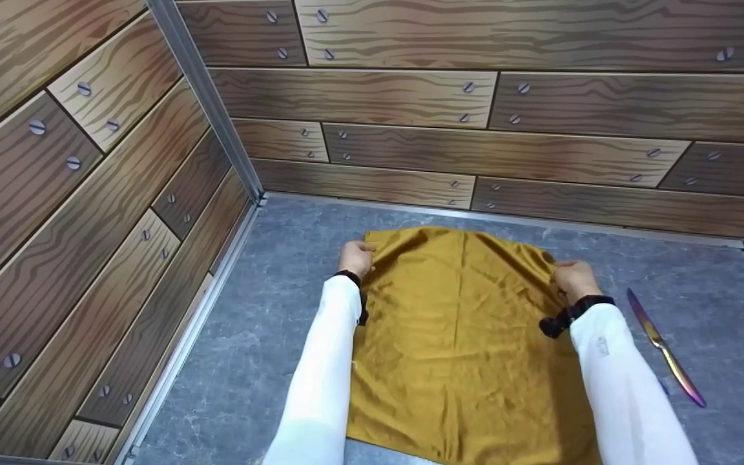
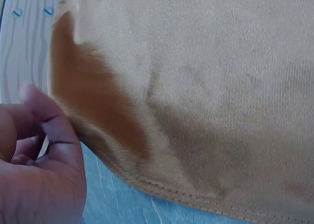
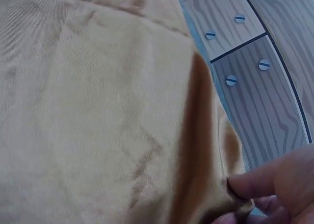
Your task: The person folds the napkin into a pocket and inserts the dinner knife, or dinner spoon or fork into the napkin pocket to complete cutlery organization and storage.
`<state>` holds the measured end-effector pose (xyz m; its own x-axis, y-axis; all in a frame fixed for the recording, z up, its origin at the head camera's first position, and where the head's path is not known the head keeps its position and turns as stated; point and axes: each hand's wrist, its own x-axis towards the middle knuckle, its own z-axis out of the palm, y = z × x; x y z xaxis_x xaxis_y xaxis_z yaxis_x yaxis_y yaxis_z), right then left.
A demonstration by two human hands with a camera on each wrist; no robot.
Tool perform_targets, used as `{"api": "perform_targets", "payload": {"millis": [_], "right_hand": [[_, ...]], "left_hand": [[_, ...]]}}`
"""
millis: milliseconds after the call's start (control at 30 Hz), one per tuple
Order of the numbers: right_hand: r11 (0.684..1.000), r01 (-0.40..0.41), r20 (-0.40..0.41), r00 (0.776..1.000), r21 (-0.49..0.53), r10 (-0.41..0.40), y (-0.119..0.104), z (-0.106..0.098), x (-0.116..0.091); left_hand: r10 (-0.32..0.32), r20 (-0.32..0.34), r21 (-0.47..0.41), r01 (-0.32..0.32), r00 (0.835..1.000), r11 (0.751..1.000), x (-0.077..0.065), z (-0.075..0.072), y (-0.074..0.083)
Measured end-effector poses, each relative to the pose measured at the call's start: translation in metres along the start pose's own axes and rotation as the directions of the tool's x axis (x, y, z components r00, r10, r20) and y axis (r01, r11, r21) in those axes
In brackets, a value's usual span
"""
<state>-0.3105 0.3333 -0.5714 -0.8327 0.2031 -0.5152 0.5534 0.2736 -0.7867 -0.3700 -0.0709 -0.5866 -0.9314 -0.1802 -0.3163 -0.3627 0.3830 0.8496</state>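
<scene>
A shiny mustard-gold cloth with a stitched hem and soft creases spreads over the grey surface in the head view. My left hand pinches its far left edge between thumb and fingers. At the far right edge, my right hand grips a gathered fold of it. Seen from the left wrist, the left hand holds the cloth by its side edge, and the fabric bends away from the fingers. In the right wrist view the right hand pinches a bunched corner of the cloth.
To the right of my right forearm lies a knife with a rainbow metallic finish. Wood-plank-patterned walls stand at the back and left, with metal strips along their bases. The marbled grey surface shows left of the cloth.
</scene>
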Motion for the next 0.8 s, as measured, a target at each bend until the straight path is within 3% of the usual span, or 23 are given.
{"api": "perform_targets", "payload": {"millis": [167,267,367,433,533,600,733,800], "right_hand": [[0.99,0.041,-0.062,0.998,0.138,-0.032,-0.002,0.003,-0.001],[0.979,0.099,-0.134,0.988,0.18,-0.076,-0.003,0.003,-0.001],[0.974,0.163,-0.23,0.965,0.16,-0.124,-0.003,0.003,0.0],[0.975,0.199,-0.28,0.946,0.1,-0.164,-0.004,0.002,0.001],[0.97,0.242,-0.312,0.924,0.023,-0.223,-0.007,0.0,0.002],[0.968,0.252,-0.302,0.921,-0.021,-0.246,-0.008,-0.001,0.002],[0.968,0.251,-0.248,0.938,0.001,-0.243,-0.009,-0.004,0.001],[0.961,0.274,-0.249,0.934,0.046,-0.254,-0.01,-0.004,0.001]], "left_hand": [[0.041,0.011,-0.013,-0.041,0.999,0.999,0.0,-0.003,0.003],[0.111,-0.018,-0.006,-0.111,0.994,0.994,0.0,-0.005,0.006],[0.196,-0.078,0.007,-0.196,0.978,0.981,0.001,-0.007,0.009],[0.221,-0.097,-0.044,-0.226,0.971,0.973,0.002,-0.008,0.01],[0.21,-0.081,-0.104,-0.218,0.974,0.97,0.004,-0.009,0.012],[0.191,-0.054,-0.102,-0.196,0.98,0.975,0.006,-0.01,0.013],[0.163,-0.014,-0.055,-0.163,0.987,0.985,0.008,-0.013,0.015],[0.182,-0.022,-0.05,-0.183,0.983,0.982,0.008,-0.014,0.016]]}}
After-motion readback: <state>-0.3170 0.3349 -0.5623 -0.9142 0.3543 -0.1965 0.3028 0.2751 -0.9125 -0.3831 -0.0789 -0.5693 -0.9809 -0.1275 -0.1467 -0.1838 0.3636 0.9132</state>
